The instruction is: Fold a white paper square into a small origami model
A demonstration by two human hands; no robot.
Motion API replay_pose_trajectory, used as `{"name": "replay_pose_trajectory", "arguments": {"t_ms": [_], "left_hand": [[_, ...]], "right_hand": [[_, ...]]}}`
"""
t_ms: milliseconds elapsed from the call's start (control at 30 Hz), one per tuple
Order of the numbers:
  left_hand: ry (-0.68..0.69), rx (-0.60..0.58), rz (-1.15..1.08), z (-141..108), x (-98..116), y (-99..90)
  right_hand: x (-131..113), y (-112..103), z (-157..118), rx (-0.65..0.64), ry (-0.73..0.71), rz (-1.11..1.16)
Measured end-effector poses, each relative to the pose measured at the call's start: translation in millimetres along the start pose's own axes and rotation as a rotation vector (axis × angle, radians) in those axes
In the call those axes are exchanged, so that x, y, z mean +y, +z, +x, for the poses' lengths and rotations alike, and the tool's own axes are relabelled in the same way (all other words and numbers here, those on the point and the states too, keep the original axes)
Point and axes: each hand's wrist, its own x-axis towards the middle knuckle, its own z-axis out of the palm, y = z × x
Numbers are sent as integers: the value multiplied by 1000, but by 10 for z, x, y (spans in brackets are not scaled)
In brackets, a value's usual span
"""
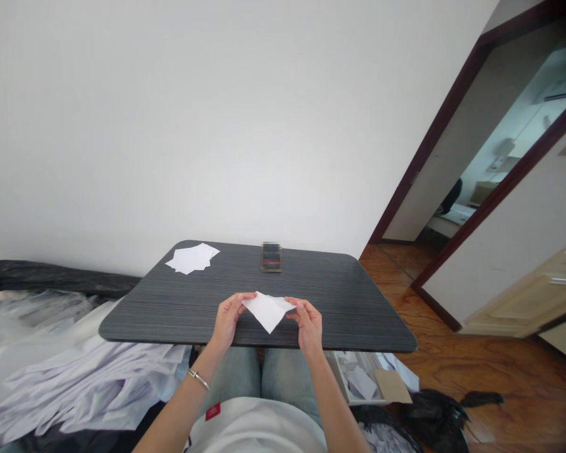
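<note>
A small white sheet of paper [268,311] is held up over the near part of the dark table, one corner pointing down toward me. My left hand [229,318] pinches its left corner between thumb and fingers. At the opposite corner, my right hand [306,319] grips the paper in the same way. The sheet's upper edge looks slightly bent between the two hands. Farther back on the left lies a loose, fanned pile of white paper sheets [192,258].
The dark wood-grain table [339,296] stands against a white wall. A blurred phone-like object [271,257] rests at its back middle. White cloth [89,384] is heaped at lower left. A box of papers [358,377] and black bags [436,415] sit at lower right.
</note>
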Motion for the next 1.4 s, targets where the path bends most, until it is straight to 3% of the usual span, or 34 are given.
{"name": "replay_pose_trajectory", "arguments": {"t_ms": [133,533,767,1000,1400], "left_hand": [[22,13,93,11,-35,-18],[65,-9,81,17,-99,-62],[85,-2,65,19,-72,-44],[39,-49,26,10,-55,-21],[-41,-32,81,9,-47,7]], "right_hand": [[17,-6,9,-15,-2,6],[-20,-10,26,-48,98,62],[16,-34,68,-139,132,90],[13,-30,40,-280,218,75],[-14,5,-6,-325,269,24]]}}
